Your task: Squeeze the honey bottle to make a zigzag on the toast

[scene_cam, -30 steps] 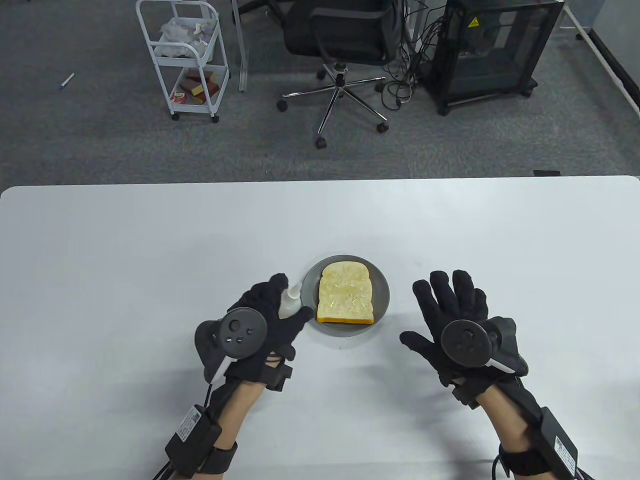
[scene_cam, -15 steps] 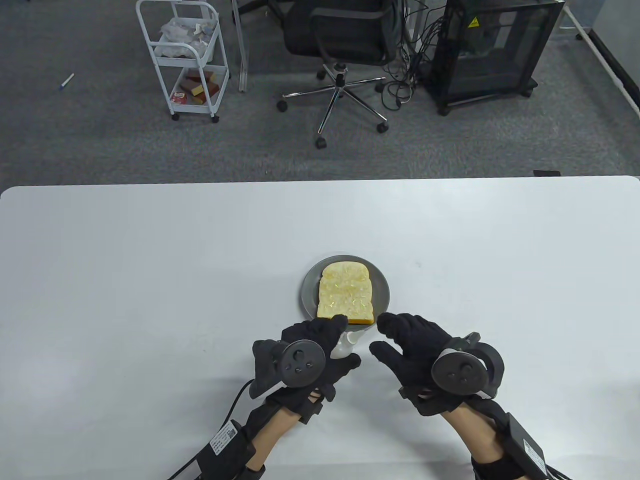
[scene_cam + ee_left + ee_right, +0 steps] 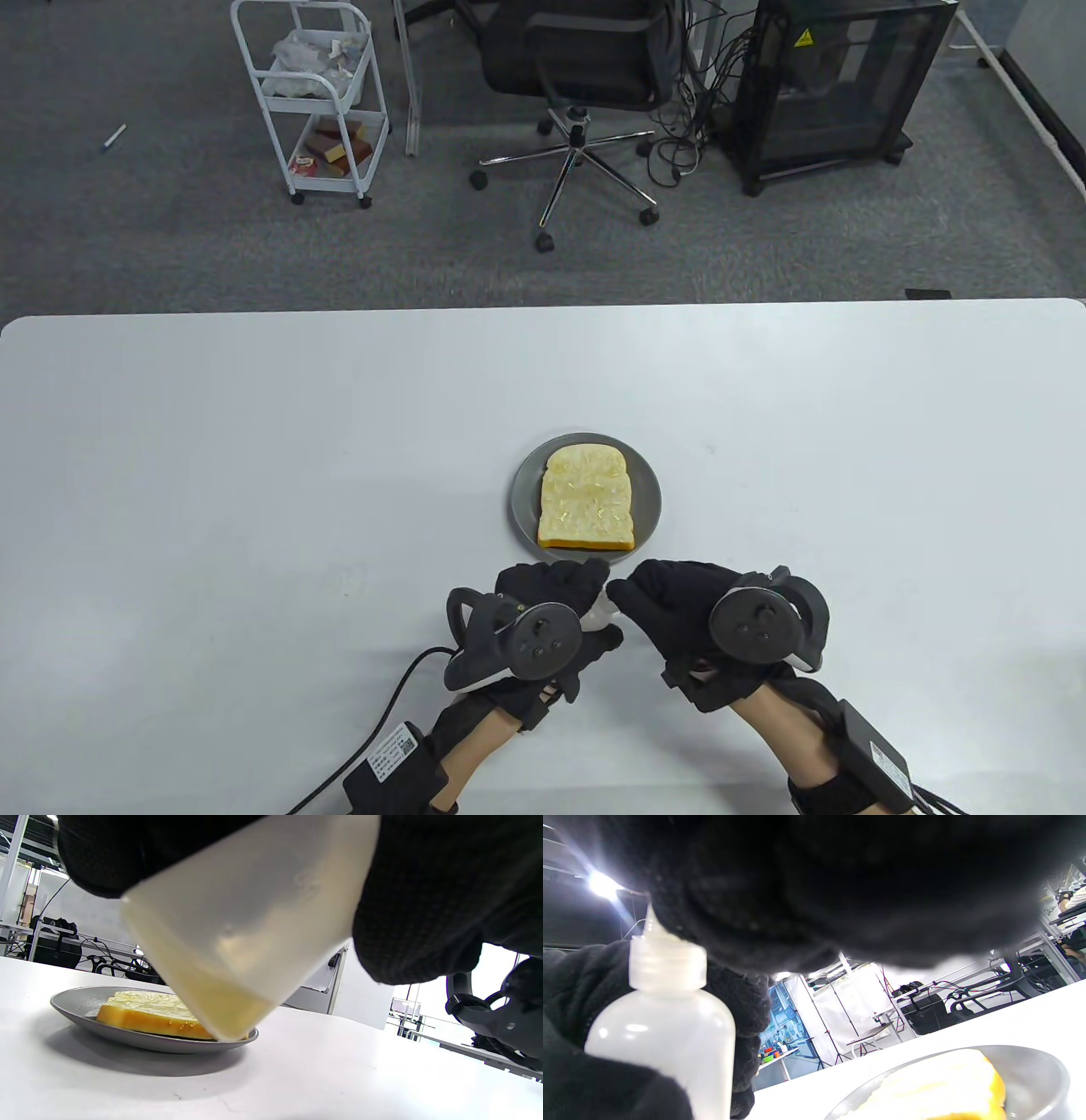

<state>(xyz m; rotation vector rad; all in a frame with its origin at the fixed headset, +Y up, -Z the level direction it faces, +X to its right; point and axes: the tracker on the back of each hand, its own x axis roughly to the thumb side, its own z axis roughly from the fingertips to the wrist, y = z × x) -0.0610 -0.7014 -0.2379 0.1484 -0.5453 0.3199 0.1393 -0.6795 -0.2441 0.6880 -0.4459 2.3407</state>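
Your left hand point(image 3: 543, 615) grips the honey bottle point(image 3: 666, 1035) upright near the table's front edge so your right hand point(image 3: 679, 598), fingers curled, reaches its nozzle.

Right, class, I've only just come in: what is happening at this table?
The left hand grips a squeeze bottle with a little honey in it, just in front of the plate. The right hand has its fingers at the bottle's nozzle. The toast lies on the plate, its top glistening.
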